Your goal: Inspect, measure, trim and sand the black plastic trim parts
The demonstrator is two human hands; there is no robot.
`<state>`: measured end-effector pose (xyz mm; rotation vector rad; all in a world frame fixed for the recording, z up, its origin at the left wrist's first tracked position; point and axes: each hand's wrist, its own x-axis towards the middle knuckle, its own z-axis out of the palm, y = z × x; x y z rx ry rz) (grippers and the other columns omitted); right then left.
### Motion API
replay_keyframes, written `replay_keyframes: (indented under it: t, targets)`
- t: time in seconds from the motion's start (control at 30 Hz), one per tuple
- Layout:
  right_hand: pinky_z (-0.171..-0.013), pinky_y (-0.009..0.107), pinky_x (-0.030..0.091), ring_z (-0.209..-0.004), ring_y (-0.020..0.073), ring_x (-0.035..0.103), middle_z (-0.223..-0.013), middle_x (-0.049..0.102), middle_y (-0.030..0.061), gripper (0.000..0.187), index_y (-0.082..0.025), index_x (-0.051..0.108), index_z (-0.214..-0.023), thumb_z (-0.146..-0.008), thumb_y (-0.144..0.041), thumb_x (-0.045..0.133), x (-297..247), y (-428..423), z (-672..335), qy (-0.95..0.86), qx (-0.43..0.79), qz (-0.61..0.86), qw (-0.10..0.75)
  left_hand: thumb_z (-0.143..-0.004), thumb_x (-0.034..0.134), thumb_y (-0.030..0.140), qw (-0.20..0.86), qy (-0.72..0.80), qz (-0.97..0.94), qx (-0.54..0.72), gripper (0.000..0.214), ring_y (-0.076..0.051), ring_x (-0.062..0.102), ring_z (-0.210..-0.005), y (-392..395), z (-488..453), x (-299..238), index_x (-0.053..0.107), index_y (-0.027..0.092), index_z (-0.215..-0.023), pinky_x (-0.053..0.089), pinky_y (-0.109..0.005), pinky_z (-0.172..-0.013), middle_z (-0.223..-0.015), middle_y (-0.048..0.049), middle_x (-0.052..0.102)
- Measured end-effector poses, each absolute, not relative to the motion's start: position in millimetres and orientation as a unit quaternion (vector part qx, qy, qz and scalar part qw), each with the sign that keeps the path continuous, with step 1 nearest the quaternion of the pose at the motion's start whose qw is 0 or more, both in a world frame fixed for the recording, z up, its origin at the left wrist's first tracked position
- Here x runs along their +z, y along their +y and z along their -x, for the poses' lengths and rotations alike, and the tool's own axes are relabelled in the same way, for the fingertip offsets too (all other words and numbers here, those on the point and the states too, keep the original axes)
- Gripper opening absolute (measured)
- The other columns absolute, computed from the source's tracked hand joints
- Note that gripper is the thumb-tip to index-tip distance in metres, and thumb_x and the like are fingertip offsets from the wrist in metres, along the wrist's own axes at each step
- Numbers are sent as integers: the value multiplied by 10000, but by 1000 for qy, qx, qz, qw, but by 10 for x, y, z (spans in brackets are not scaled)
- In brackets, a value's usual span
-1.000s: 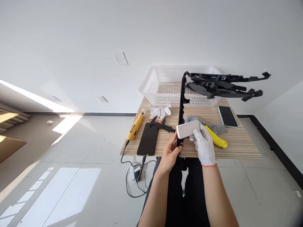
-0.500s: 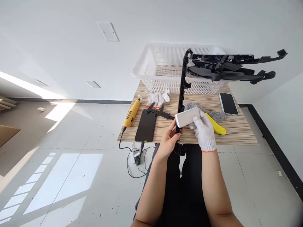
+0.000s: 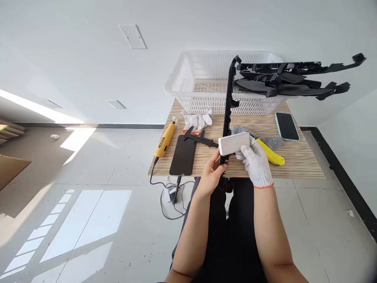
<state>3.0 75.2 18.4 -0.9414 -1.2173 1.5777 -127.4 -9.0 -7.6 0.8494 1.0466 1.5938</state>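
My bare left hand (image 3: 212, 172) is closed around the lower end of a long black plastic trim strip (image 3: 228, 106), which stands out away from me over the table. My right hand (image 3: 255, 163), in a white knit glove with an orange cuff edge, grips a flat whitish rectangular block (image 3: 234, 144) with rounded corners. The block lies across the strip just above my left fingers and hides part of it. Whether the two touch cannot be made out. Behind my right hand are a yellow-handled tool (image 3: 273, 157), its far end hidden, and a grey cloth-like item (image 3: 272, 142).
A white plastic basket (image 3: 188, 94) stands at the back, with several black plastic parts (image 3: 282, 84) overhanging its right side. On the wooden table (image 3: 306, 167) lie a yellow rotary tool (image 3: 165, 140), a black tablet-like device (image 3: 182, 155), a caliper (image 3: 200, 138), a white glove (image 3: 198, 121) and a phone (image 3: 287, 126).
The whole view has shifted slightly. My right hand has tilted the whitish block a little against the strip; both hands keep their holds.
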Motion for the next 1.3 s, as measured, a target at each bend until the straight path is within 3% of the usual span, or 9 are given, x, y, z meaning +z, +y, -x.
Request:
replay_keyframes:
  t: [0.1,0.23,0.43,0.6,0.73,0.87,1.0,1.1,1.3]
  targets:
    - [-539,226,465,-661,110,547,-859,625,0,332,-273,648,-1156,-864,-425,687,170,761,-26,-477,625,376,490,-848,652,215,501,438,-348,661,513,-240,606,-1210,-91,1274,-71,622,278,-1356,531,-319,-940,-1448,-39,599]
    - [-538,235,465,-660,121,553,-832,618,0,406,-277,637,-1218,-844,-416,712,159,759,-46,-503,660,362,426,-852,626,206,503,449,-354,648,399,-219,655,-1070,-95,1275,-46,688,231,-1246,532,-322,-923,-1277,-51,698]
    - [-515,226,411,-616,104,484,-774,556,-19,430,-275,628,-1272,-865,-401,690,161,745,-27,-493,670,337,441,-858,669,237,488,446,-368,654,346,-233,647,-1103,-85,1273,-41,710,217,-1201,513,-332,-963,-1186,-54,731]
    - [-518,224,401,-612,96,454,-794,552,-15,367,-276,645,-1236,-896,-415,650,168,746,-11,-491,637,345,484,-878,702,303,486,426,-379,662,425,-286,497,-1396,-88,1264,-49,672,246,-1298,447,-368,-1107,-1417,-60,636]
    - [-512,228,412,-618,103,474,-816,572,-6,460,-274,629,-1283,-852,-419,701,162,752,-36,-512,659,350,426,-889,703,348,484,425,-386,661,407,-302,533,-1373,-81,1260,-65,693,230,-1278,412,-419,-1156,-1402,-76,653]
    - [-497,228,393,-595,102,442,-776,536,-13,394,-273,631,-1259,-900,-434,632,161,765,-57,-492,623,371,482,-880,722,313,479,420,-388,666,547,-282,403,-1484,-77,1263,-61,595,275,-1411,328,-403,-1225,-1533,-50,537]
    - [-521,248,411,-608,112,456,-798,550,-8,428,-274,635,-1275,-866,-395,670,163,766,-57,-519,646,359,429,-898,703,329,484,418,-391,661,466,-302,457,-1448,-79,1270,-68,648,248,-1353,370,-415,-1200,-1493,-69,578]
    - [-521,241,395,-599,104,429,-777,521,-16,349,-276,648,-1215,-893,-410,636,159,768,-47,-492,623,362,489,-884,722,305,482,416,-387,667,531,-272,397,-1490,-80,1270,-78,603,277,-1400,322,-390,-1231,-1534,-43,536]
    - [-507,231,383,-611,103,446,-778,536,-13,455,-252,628,-1276,-859,-424,684,186,759,-34,-507,656,354,433,-883,718,343,488,423,-381,662,461,-289,510,-1402,-81,1265,-68,658,235,-1328,376,-413,-1191,-1438,-79,626]
